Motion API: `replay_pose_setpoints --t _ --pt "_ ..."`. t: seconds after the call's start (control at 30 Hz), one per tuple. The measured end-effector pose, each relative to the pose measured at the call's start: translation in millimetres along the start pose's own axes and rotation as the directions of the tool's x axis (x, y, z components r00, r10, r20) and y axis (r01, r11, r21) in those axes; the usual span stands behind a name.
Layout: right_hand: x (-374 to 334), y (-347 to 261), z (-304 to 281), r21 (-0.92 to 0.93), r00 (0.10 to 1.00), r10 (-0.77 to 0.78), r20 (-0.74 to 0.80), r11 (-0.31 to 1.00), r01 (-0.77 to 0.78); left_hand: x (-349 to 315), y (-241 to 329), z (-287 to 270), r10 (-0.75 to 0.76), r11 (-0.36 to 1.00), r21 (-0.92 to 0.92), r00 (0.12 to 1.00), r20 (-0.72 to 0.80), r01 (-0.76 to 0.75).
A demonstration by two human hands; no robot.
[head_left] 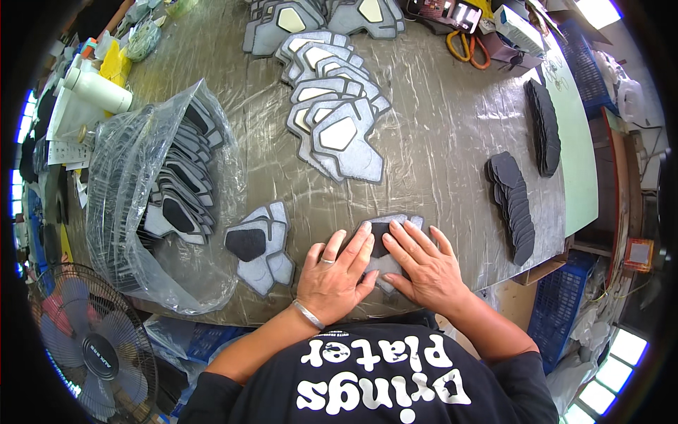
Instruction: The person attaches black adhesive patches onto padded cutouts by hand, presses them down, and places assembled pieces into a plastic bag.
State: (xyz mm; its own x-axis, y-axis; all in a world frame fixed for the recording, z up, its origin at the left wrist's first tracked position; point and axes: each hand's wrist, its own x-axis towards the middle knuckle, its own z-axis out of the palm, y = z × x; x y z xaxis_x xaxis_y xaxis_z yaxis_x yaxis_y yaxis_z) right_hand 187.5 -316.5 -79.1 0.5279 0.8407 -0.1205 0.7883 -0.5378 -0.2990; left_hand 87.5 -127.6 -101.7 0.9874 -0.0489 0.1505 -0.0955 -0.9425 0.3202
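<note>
My left hand (335, 277) and my right hand (426, 270) lie side by side on a grey layered felt-like piece (385, 267) near the table's front edge. Their fingers are stretched out flat, pressing around a black patch (379, 239) on it, and partly cover it. Neither hand grips anything. Left of them lies a similar grey piece (277, 272) with a black patch. Farther up the table, overlapping grey pieces (364, 161) show pale, cream-coloured patches. Two rows of stacked black patches (511, 205) stand on the right.
On the left, a clear plastic bag (120, 177) holds several grey pieces with black patches. Orange-handled scissors (469, 49) and a phone (466, 17) lie at the far right. A white bottle (99, 90) rests far left. A fan (99, 353) and a blue crate (563, 304) flank the plastic-covered table (431, 134).
</note>
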Motion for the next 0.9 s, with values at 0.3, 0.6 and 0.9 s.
replay_pose_setpoints --t 0.3,0.6,0.9 --pt "-2 0 2 -0.066 0.998 0.011 -0.060 0.998 -0.015 -1 -1 -7 0.002 1.000 -0.011 1.000 0.017 -0.002" --pt "-7 -4 9 -0.125 0.983 -0.120 -0.137 0.987 0.103 -5 1 -6 -0.003 1.000 0.000 0.997 0.071 0.003" --pt "0 -6 6 -0.089 0.977 -0.149 -0.154 0.987 0.136 -2 1 -9 0.014 1.000 0.025 0.996 0.093 -0.016"
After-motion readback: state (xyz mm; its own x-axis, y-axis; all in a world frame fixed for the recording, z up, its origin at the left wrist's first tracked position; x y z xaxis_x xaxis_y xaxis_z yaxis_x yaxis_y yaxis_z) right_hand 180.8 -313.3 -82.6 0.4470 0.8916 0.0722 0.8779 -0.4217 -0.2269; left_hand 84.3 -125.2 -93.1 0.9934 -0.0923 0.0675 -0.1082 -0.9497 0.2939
